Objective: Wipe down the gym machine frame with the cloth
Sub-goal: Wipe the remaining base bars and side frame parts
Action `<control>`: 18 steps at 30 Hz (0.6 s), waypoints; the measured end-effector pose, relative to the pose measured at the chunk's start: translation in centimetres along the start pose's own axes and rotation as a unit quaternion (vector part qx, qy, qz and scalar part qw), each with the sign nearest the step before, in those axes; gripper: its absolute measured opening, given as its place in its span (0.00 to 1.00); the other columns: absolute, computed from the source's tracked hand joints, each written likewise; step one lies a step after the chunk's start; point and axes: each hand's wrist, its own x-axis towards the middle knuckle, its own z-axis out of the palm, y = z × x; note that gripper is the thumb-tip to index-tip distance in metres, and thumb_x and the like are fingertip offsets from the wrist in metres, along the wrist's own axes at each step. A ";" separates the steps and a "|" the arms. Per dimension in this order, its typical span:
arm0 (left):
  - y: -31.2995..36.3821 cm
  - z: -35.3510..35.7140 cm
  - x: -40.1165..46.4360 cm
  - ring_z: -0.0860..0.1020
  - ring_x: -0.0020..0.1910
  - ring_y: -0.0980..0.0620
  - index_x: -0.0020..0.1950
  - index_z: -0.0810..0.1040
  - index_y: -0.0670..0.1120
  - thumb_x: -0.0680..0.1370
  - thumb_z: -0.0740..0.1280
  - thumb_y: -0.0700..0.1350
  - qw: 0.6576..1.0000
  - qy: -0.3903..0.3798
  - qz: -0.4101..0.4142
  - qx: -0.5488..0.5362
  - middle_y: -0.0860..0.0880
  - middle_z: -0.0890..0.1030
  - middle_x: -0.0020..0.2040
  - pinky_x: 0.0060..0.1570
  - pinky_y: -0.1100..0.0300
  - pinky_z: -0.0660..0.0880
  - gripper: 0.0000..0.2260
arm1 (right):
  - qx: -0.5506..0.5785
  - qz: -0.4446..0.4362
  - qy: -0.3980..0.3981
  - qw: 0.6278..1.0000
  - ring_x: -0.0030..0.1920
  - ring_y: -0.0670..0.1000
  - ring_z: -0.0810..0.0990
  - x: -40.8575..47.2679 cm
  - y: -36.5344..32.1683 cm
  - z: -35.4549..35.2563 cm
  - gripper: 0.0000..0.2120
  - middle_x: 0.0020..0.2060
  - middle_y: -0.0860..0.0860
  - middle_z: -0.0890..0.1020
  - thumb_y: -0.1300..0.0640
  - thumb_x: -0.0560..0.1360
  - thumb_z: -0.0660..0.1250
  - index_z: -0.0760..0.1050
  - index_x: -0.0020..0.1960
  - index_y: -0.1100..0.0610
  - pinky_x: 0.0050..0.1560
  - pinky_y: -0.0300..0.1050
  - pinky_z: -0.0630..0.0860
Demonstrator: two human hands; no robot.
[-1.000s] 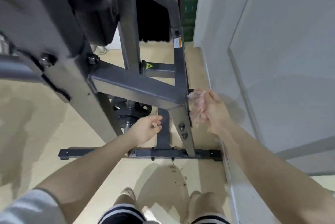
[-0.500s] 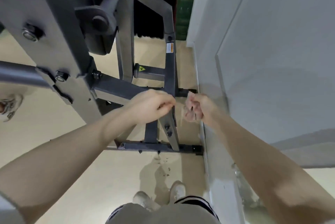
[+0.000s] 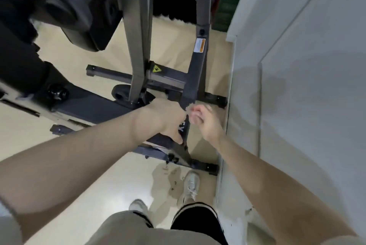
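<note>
On the far left, the blurred dark bulk of the gym machine frame point(image 3: 136, 32) is filling the upper corner, with a round hub and a black pad hanging over the beige floor point(image 3: 83, 175). A black bolt knob point(image 3: 57, 92) is sticking out of the slanted beam below it. My left forearm is reaching in from the lower left, and my left hand point(image 3: 164, 120) is wrapping over the dark crossbar near the middle, fingers curled down the bar's far side and the thumb lying along its lower edge, just over some pale lettering I cannot read.

Behind that hand, a grey upright is rising toward the top edge, and a yellow triangular warning sticker point(image 3: 156, 68) is showing on the low horizontal tube. Further right, a second upright is carrying a white and orange label point(image 3: 199, 45). The base bar with its black end caps is lying on the floor beneath my hands.

Just beside my left hand, almost touching it, my right hand point(image 3: 202, 119) is clenching around the cloth point(image 3: 190, 109), a small pale pinkish wad bunched inside my curled fingers, held at the edge of the crossbar. I cannot tell whether the cloth is actually touching the metal.

Below, my light sneakers point(image 3: 190, 186) are standing on the floor by a scuffed, dirty patch. On the right, the pale grey wall point(image 3: 297, 86) is running the whole height of the view.
</note>
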 end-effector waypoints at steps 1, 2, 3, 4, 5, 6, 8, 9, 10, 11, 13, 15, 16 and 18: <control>-0.1 0.1 0.3 0.75 0.46 0.48 0.55 0.77 0.49 0.71 0.66 0.65 1.000 -0.010 0.000 -0.017 0.49 0.78 0.50 0.37 0.57 0.69 0.23 | -0.018 -0.021 -0.019 0.999 0.41 0.45 0.76 0.7 0.5 0.7 0.06 0.42 0.50 0.77 0.65 0.80 0.58 0.73 0.51 0.62 0.44 0.35 0.72; -0.1 0.1 0.6 0.73 0.44 0.50 0.56 0.77 0.50 0.72 0.66 0.64 0.999 -0.020 0.000 -0.034 0.50 0.77 0.48 0.37 0.58 0.68 0.21 | -0.018 -0.058 -0.041 0.997 0.41 0.46 0.76 1.2 1.5 1.8 0.06 0.41 0.52 0.78 0.66 0.80 0.57 0.72 0.50 0.61 0.43 0.36 0.72; 0.0 0.2 0.8 0.69 0.42 0.51 0.56 0.77 0.51 0.73 0.65 0.62 0.998 -0.030 0.000 -0.051 0.53 0.75 0.44 0.37 0.58 0.67 0.19 | 0.008 -0.056 -0.068 0.996 0.41 0.48 0.75 1.9 2.2 2.5 0.05 0.41 0.54 0.77 0.67 0.79 0.57 0.71 0.50 0.61 0.44 0.38 0.71; 0.0 0.4 0.9 0.67 0.40 0.53 0.56 0.78 0.52 0.73 0.65 0.61 0.997 -0.035 -0.002 -0.069 0.55 0.70 0.40 0.36 0.59 0.66 0.17 | 0.030 -0.084 -0.113 0.990 0.43 0.50 0.74 2.6 3.4 3.2 0.05 0.43 0.55 0.75 0.67 0.78 0.58 0.71 0.51 0.61 0.47 0.40 0.70; 0.1 0.6 1.1 0.66 0.37 0.54 0.53 0.78 0.51 0.74 0.65 0.60 0.996 -0.039 -0.008 -0.085 0.57 0.67 0.37 0.34 0.59 0.65 0.15 | -0.014 -0.150 -0.128 0.980 0.47 0.53 0.73 3.0 4.2 3.5 0.05 0.46 0.57 0.75 0.66 0.77 0.60 0.72 0.52 0.61 0.50 0.42 0.70; 0.0 0.7 1.2 0.66 0.35 0.54 0.48 0.78 0.51 0.74 0.65 0.60 0.994 -0.044 -0.016 -0.099 0.57 0.66 0.34 0.33 0.59 0.64 0.13 | -0.128 -0.260 -0.147 0.946 0.52 0.57 0.72 3.3 5.3 3.7 0.07 0.50 0.61 0.75 0.65 0.77 0.61 0.74 0.54 0.62 0.55 0.46 0.70; -0.2 0.8 1.3 0.67 0.33 0.52 0.39 0.74 0.52 0.74 0.65 0.60 0.989 -0.059 -0.038 -0.128 0.55 0.67 0.31 0.33 0.59 0.65 0.13 | -0.270 -0.336 -0.249 0.867 0.64 0.59 0.71 4.8 6.4 3.8 0.14 0.61 0.59 0.76 0.65 0.73 0.68 0.78 0.58 0.58 0.63 0.56 0.69; -0.4 0.8 1.4 0.68 0.33 0.52 0.36 0.72 0.51 0.74 0.64 0.60 0.987 -0.068 -0.046 -0.142 0.54 0.67 0.30 0.33 0.59 0.65 0.15 | -0.307 -0.387 -0.256 0.831 0.67 0.58 0.71 6.4 7.1 3.4 0.16 0.63 0.56 0.76 0.64 0.72 0.69 0.78 0.59 0.56 0.64 0.58 0.69; -0.6 0.7 1.5 0.69 0.32 0.52 0.33 0.70 0.50 0.74 0.64 0.61 0.983 -0.081 -0.054 -0.156 0.54 0.68 0.29 0.33 0.59 0.66 0.17 | -0.315 -0.379 -0.267 0.828 0.70 0.55 0.67 8.0 7.5 3.0 0.16 0.67 0.53 0.74 0.61 0.75 0.66 0.76 0.63 0.53 0.69 0.57 0.65; -0.8 0.6 1.6 0.69 0.30 0.53 0.30 0.69 0.49 0.74 0.64 0.61 0.979 -0.095 -0.061 -0.171 0.53 0.68 0.28 0.32 0.59 0.65 0.19 | -0.321 -0.351 -0.245 0.845 0.74 0.50 0.60 9.1 7.4 2.6 0.17 0.71 0.48 0.69 0.58 0.79 0.61 0.72 0.67 0.49 0.74 0.51 0.55; -0.9 0.1 1.9 0.66 0.27 0.53 0.27 0.67 0.49 0.75 0.64 0.60 0.971 -0.125 -0.071 -0.192 0.52 0.68 0.27 0.31 0.59 0.64 0.21 | -0.324 -0.297 -0.155 0.885 0.76 0.42 0.46 10.8 7.5 2.2 0.18 0.75 0.43 0.60 0.53 0.82 0.53 0.66 0.70 0.44 0.73 0.41 0.40; -0.7 -0.5 1.9 0.67 0.27 0.52 0.28 0.67 0.51 0.76 0.64 0.59 0.967 -0.153 -0.072 -0.190 0.49 0.68 0.28 0.31 0.60 0.63 0.19 | -0.361 -0.308 -0.161 0.866 0.76 0.49 0.51 9.6 7.6 2.7 0.16 0.73 0.47 0.64 0.54 0.78 0.61 0.69 0.65 0.48 0.73 0.46 0.48; -0.6 -0.9 1.9 0.69 0.29 0.52 0.30 0.68 0.50 0.76 0.63 0.58 0.966 -0.164 -0.072 -0.184 0.47 0.69 0.29 0.31 0.61 0.62 0.18 | -0.388 -0.356 -0.203 0.826 0.73 0.54 0.59 8.1 7.6 3.2 0.18 0.67 0.50 0.69 0.55 0.72 0.67 0.70 0.61 0.50 0.69 0.52 0.58; -0.5 -1.5 1.9 0.69 0.30 0.52 0.33 0.72 0.47 0.77 0.62 0.57 0.965 -0.181 -0.071 -0.174 0.46 0.69 0.31 0.30 0.63 0.61 0.18 | -0.419 -0.432 -0.295 0.742 0.66 0.56 0.68 5.6 6.8 2.8 0.24 0.60 0.49 0.74 0.53 0.66 0.71 0.71 0.61 0.51 0.59 0.54 0.68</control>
